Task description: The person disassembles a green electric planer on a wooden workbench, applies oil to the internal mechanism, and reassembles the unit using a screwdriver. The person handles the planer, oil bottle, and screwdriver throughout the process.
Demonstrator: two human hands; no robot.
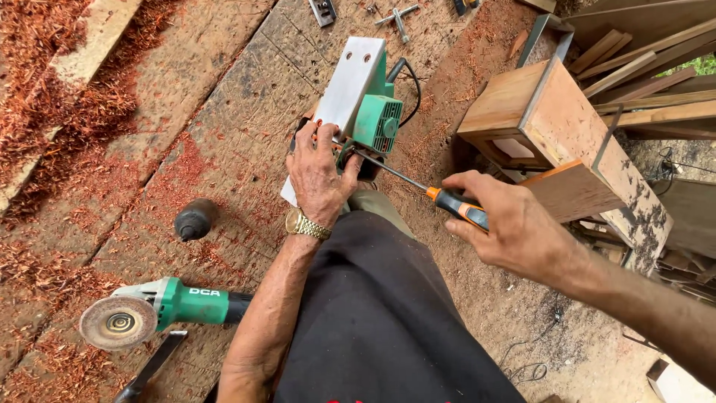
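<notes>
- Where the far left of the scene begins, reddish wood shavings lie thick over the weathered planks of the workbench.
- Near the left edge, a green angle grinder lies on its side, its worn round disc facing up and its black handle end pointing right, toward the person's forearm.
- Just beyond the grinder, a small dark rounded knob sits alone on the planks, apart from everything else.
- At the centre, the left hand, with a gold wristwatch on its wrist, presses down on a green electric planer; the fingers are spread and curled over the near end of the tool, gripping it against the bench.
- The planer lies turned over, its flat silver base plate facing up and angled away, its black cable looping off to the right.
- The person's dark-clothed leg fills the near centre, just under the planer.
- Right of centre, the right hand is closed firmly round the orange and black handle of a screwdriver; the thin shaft runs up and left, its tip meeting the planer's side just beside the left thumb.
- At the far top centre, small metal parts lie on the bench.
- On the right, a wooden box frame stands near stacked timber strips.
</notes>
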